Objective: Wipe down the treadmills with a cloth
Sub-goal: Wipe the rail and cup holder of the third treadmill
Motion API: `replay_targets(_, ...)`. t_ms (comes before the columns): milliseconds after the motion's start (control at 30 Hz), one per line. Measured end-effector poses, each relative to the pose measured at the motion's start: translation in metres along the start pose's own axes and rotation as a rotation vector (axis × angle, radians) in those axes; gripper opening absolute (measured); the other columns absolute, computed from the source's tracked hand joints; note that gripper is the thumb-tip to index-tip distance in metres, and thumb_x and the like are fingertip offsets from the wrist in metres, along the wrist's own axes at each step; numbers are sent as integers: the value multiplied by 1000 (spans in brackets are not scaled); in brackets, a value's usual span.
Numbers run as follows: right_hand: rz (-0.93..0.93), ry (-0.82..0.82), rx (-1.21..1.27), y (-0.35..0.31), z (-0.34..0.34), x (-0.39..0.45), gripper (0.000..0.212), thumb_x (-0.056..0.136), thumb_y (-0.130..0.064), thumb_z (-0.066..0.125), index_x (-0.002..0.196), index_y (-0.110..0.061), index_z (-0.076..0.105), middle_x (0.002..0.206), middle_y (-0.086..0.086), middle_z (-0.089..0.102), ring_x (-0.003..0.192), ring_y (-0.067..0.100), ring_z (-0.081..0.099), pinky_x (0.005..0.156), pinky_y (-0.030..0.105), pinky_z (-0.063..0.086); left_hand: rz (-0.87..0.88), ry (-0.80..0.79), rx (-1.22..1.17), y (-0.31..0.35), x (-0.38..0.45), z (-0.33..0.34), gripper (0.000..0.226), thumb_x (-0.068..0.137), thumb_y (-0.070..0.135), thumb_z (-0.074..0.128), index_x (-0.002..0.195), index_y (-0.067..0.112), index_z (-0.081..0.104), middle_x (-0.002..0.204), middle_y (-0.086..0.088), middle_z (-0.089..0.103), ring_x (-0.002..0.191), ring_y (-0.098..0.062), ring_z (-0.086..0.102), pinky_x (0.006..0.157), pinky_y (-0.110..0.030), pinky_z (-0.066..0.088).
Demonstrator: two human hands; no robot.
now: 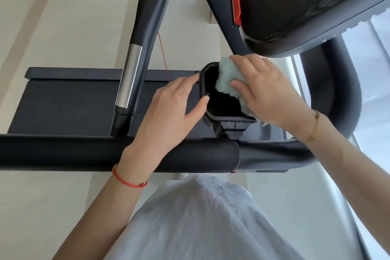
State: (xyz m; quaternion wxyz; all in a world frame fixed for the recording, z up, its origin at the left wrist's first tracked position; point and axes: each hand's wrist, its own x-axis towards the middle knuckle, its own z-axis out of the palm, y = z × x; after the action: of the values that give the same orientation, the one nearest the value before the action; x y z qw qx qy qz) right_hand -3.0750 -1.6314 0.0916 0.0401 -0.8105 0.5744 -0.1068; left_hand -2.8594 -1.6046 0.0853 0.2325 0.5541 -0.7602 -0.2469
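1. Right now the fluffy pale mint-green cloth lies over the far right rim of the black plastic cup holder, part of it dipping into the dark hollow and a corner sticking out below the wrist.
2. The right hand lies on top of the cloth with fingers spread and fairly straight, pressing it onto the holder's rim; a thin gold chain bracelet circles that wrist.
3. The left hand sits just left of the holder, fingers loosely extended, forefinger touching the upper left rim and thumb tip at the inner left edge; it grips nothing. A red cord bracelet is on that wrist.
4. Below both hands runs the thick black padded handlebar of the treadmill, to which the holder's bracket is fixed; the left forearm crosses over it.
5. Left of the left hand a black upright with a shiny chrome band rises over the dark treadmill deck.
6. Above the right hand hangs the black console housing with an orange-red strip on its edge.
7. A thin red cord hangs down above the left hand.
8. Nearest the camera is the person's light blue-grey shirt.
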Motion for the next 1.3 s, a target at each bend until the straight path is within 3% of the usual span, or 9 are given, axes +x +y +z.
replay_targets(133, 145, 14, 111, -6, 0, -5, 48, 100, -25, 48, 143, -7, 39, 132, 17, 48, 118, 37, 47, 100, 40, 37, 2, 0, 8, 1, 0, 0, 50, 100, 38, 52, 145, 17, 46, 137, 2, 57, 124, -10, 49, 109, -35, 39)
replay_targets(300, 213, 7, 146, -5, 0, 7, 39, 100, -25, 49, 135, -7, 48, 121, 17, 54, 110, 35, 52, 88, 33, 38, 17, 7, 6, 1, 0, 0, 48, 99, 36, 54, 143, 16, 48, 130, 1, 60, 119, -12, 52, 105, -37, 42)
replay_targets(533, 405, 12, 228, -11, -5, -29, 52, 99, -33, 47, 142, -6, 35, 130, 17, 50, 110, 34, 52, 78, 27, 31, 17, 5, 10, 2, 0, 0, 49, 100, 35, 54, 144, 16, 48, 133, 0, 60, 120, -13, 52, 106, -34, 41)
replay_targets(600, 339, 8, 187, -8, -4, -15, 47, 99, -28, 49, 139, -5, 38, 128, 17, 48, 108, 34, 51, 76, 27, 31, 18, 7, 6, 2, 0, 1, 48, 100, 35, 54, 144, 16, 48, 133, 1, 59, 121, -13, 52, 107, -38, 42)
replay_targets(767, -44, -49, -3, 4, 1, 11, 45, 97, -24, 48, 139, -8, 45, 127, 12, 55, 114, 34, 52, 98, 44, 42, 22, 18, 12, 0, 1, 1, 48, 99, 35, 54, 142, 15, 51, 129, 0, 61, 118, -14, 54, 104, -41, 44)
replay_targets(967, -57, 47, 314, 12, -7, -19, 44, 99, -21, 44, 142, -10, 45, 144, 4, 46, 133, 21, 43, 113, 31, 33, 19, 23, 11, 2, -1, 1, 48, 99, 34, 55, 142, 15, 50, 130, -1, 62, 118, -13, 54, 104, -36, 43)
replay_targets(1200, -345, -121, 31, -12, 2, 38, 44, 92, -15, 46, 135, -8, 51, 128, 10, 58, 111, 33, 59, 96, 46, 47, -5, 11, 43, 2, 1, 2, 47, 98, 37, 54, 139, 12, 52, 129, -1, 60, 117, -16, 54, 102, -36, 43)
replay_targets(1300, -323, -104, -8, 0, 1, 34, 43, 96, -21, 46, 136, -8, 49, 124, 11, 59, 104, 33, 59, 91, 46, 47, -6, 8, 37, 3, 0, 1, 49, 99, 36, 54, 141, 12, 50, 132, -1, 60, 120, -17, 54, 105, -37, 42)
